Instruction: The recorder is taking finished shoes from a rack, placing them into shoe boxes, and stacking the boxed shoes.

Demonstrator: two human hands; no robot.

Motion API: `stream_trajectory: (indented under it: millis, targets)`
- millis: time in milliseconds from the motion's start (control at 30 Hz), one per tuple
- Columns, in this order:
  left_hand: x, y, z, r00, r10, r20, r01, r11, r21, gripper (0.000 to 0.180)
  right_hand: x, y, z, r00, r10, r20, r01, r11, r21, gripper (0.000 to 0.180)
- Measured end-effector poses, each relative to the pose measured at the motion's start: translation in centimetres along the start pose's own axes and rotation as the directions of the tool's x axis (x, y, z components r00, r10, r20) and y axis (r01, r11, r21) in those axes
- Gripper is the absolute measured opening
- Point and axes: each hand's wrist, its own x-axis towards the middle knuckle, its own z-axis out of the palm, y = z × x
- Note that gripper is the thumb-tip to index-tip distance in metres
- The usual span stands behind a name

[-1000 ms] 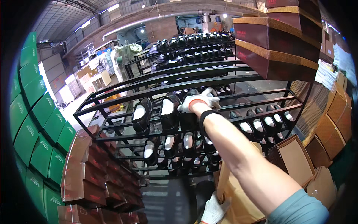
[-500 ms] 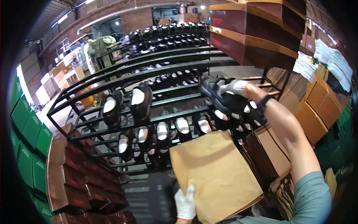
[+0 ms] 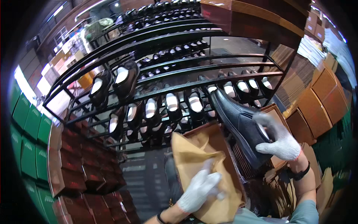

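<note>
My right hand (image 3: 278, 138), in a white knit glove, is closed around the heel end of a black leather shoe (image 3: 238, 115). The toe points up and left toward the rack. Below and left, an open brown shoe box (image 3: 209, 136) holds crumpled tan wrapping paper (image 3: 190, 149). My left hand (image 3: 201, 190), also gloved, lies over this paper with its fingers apart and partly blurred. Whether other things lie under the paper cannot be seen.
A black metal rack (image 3: 164, 89) with rows of black shoes stands ahead. Dark red boxes (image 3: 78, 168) and green boxes (image 3: 33, 127) are stacked at left. Large cartons (image 3: 257, 18) rise at upper right, with brown cartons (image 3: 317, 100) farther right.
My right hand has brought the shoe from the rack down toward the box. The paper, flat before, is now crumpled and pulled aside, showing the box interior. My left hand has moved onto it.
</note>
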Motion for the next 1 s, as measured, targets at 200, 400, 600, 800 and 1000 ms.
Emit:
stream_trajectory:
  millis: [200, 400, 600, 800, 1000]
  targets:
    - [5.0, -5.9, 4.5, 0.993, -0.083, 0.090, 0.005, 0.762, 0.648, 0.112, 6.6, -8.6, 0.1, 0.789, -0.306, 0.532, 0.608, 0.512, -0.607, 0.078]
    - [-2.6, 0.3, 4.8, 0.902, 0.029, 0.431, -0.425, 0.239, 0.873, 0.047, 9.7, -5.7, 14.5, 0.377, -0.131, 0.917, 0.926, 0.067, -0.371, 0.015]
    - [6.9, -5.0, -7.1, 0.812, 0.571, 0.120, -0.331, 0.281, 0.901, 0.074, 3.2, 8.1, 5.4, 0.881, -0.428, -0.202, 0.190, 0.711, -0.677, 0.074]
    - [6.7, -4.9, -6.7, 0.802, 0.584, 0.128, -0.260, 0.147, 0.954, 0.080, -12.7, 25.3, -3.3, 0.916, 0.243, -0.319, -0.388, 0.333, -0.859, 0.070]
    - [-1.0, -12.2, -7.1, 0.788, 0.530, -0.312, -0.372, 0.815, 0.444, 0.093, -9.9, 8.4, -6.3, 0.931, 0.018, -0.366, -0.353, 0.305, -0.884, 0.046]
